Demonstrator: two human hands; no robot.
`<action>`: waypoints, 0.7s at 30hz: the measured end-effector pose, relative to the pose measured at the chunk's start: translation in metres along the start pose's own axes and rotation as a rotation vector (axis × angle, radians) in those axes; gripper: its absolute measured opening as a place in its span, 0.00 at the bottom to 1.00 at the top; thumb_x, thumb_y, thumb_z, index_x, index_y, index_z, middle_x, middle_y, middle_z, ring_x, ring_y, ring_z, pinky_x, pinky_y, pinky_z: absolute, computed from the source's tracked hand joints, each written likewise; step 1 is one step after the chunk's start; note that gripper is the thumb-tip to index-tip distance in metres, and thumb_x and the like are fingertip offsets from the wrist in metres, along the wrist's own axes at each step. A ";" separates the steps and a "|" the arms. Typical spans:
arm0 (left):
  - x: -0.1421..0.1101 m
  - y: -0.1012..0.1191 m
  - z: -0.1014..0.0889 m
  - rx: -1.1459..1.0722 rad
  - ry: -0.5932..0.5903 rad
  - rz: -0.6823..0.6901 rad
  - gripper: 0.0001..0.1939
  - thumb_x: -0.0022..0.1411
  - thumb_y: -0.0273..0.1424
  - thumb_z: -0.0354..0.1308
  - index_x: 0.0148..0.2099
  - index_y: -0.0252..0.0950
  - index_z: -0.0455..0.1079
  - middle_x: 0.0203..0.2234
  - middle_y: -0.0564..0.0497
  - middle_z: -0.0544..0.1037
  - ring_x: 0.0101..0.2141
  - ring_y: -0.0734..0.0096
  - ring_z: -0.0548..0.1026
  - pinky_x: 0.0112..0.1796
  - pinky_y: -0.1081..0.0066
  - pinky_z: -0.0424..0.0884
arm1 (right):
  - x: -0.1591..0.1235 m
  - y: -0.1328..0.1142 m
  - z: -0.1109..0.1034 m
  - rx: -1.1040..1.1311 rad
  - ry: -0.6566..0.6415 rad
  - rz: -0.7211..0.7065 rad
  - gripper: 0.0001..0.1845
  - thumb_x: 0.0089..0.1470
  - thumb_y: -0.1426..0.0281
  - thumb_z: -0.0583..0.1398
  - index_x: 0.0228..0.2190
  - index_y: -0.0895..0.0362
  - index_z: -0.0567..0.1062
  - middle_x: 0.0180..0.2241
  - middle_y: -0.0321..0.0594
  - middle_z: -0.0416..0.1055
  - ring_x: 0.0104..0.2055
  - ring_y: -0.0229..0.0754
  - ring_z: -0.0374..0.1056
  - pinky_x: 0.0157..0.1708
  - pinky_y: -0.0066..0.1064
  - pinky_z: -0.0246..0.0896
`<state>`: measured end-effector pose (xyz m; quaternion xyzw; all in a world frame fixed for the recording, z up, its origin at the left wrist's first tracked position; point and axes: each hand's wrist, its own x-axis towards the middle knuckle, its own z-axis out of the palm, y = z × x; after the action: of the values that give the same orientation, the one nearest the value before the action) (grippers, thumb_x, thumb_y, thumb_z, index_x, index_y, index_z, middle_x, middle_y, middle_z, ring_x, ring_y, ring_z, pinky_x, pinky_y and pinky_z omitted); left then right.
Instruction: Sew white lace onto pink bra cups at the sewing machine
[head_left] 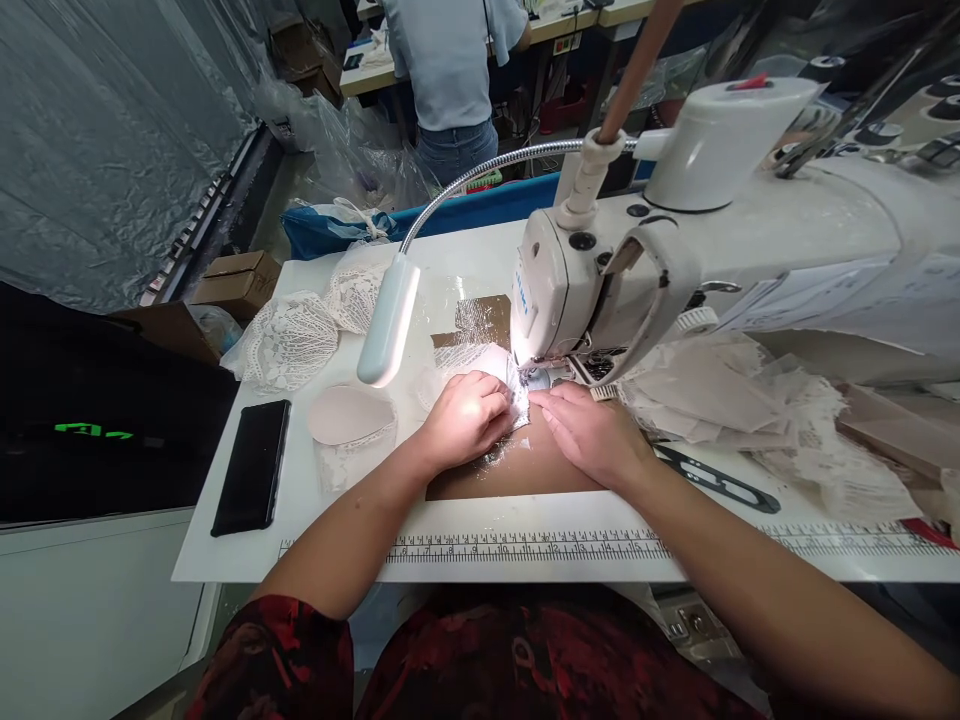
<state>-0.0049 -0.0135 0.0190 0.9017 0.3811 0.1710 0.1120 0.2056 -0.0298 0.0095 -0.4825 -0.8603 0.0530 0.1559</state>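
Note:
A white lace piece (517, 392) lies under the needle end of a white sewing machine (551, 290), lit brightly by the lamp. My left hand (466, 418) is closed on this lace from the left, its fingers curled together. To the right of the needle, my right hand (589, 432) lies flat with fingers stretched out, the fingertips at the lace's right edge. Beneath both hands is a brown sheet (540, 470) on the table. The exact grip of my left fingertips is hidden by the hand.
A bendable lamp (390, 318) hangs left of the machine. Lace cups (292, 340), a pale cup piece (351, 415) and a black phone (251, 468) lie on the left. Sheer fabric pieces (712, 385) and a dark flat tool (720, 480) lie right. Beyond stands a person (454, 75).

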 end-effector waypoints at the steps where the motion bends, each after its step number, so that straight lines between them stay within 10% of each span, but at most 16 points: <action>1: 0.000 0.000 0.001 -0.004 0.003 -0.011 0.13 0.66 0.33 0.49 0.32 0.34 0.69 0.33 0.47 0.75 0.36 0.67 0.70 0.40 0.65 0.65 | 0.000 0.001 0.000 0.015 0.008 -0.007 0.18 0.58 0.73 0.50 0.42 0.55 0.77 0.35 0.42 0.75 0.32 0.41 0.66 0.30 0.30 0.54; 21: 0.001 -0.001 0.006 0.067 0.070 0.012 0.15 0.67 0.37 0.49 0.41 0.37 0.76 0.34 0.47 0.75 0.35 0.67 0.69 0.38 0.65 0.64 | 0.002 -0.007 0.002 -0.095 -0.045 -0.013 0.21 0.56 0.75 0.51 0.46 0.53 0.76 0.36 0.39 0.75 0.34 0.40 0.68 0.29 0.31 0.52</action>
<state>-0.0024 -0.0126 0.0129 0.9007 0.3848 0.1901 0.0671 0.1983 -0.0311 0.0093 -0.4826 -0.8682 0.0220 0.1135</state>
